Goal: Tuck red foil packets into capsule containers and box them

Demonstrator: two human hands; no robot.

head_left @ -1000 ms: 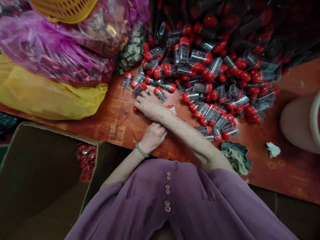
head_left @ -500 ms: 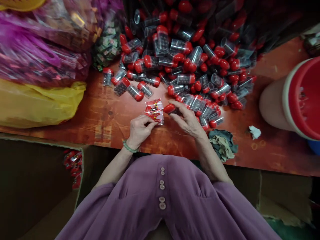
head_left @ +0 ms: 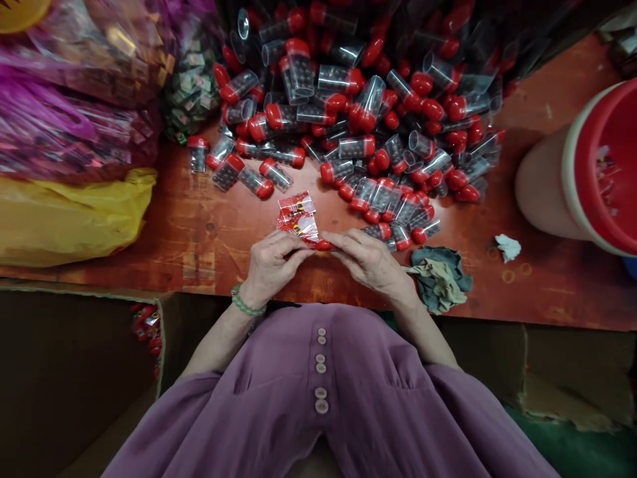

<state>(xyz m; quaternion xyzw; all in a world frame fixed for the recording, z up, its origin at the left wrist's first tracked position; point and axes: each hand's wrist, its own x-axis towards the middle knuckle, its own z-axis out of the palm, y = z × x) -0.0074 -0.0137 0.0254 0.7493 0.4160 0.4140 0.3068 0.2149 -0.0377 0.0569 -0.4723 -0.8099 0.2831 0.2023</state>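
My left hand [head_left: 273, 262] is closed on the lower edge of a small printed red packet [head_left: 298, 214] of shiny film, which lies on or just above the table. My right hand [head_left: 365, 259] pinches a red-capped tube whose red end [head_left: 324, 245] shows between the two hands, touching the packet's lower edge. My fingers hide most of the tube, and I cannot make out whether its end is inside the packet. Just beyond my right hand lie more clear tubes with red rounded caps [head_left: 365, 194], dark dots showing through their walls.
A large heap of red-capped tubes [head_left: 368, 99] covers the back. Filled plastic bags [head_left: 74, 219] stand at left. Right are a crumpled cloth [head_left: 440, 279], white tissue [head_left: 508, 247] and a bucket with a red basin [head_left: 572, 153]. A cardboard box [head_left: 162, 332] with red packets sits below the left edge.
My right hand has brought the red-capped tube down and left against the packet, its fingers closing in. My left hand stays on the packet. The view has shifted slightly.
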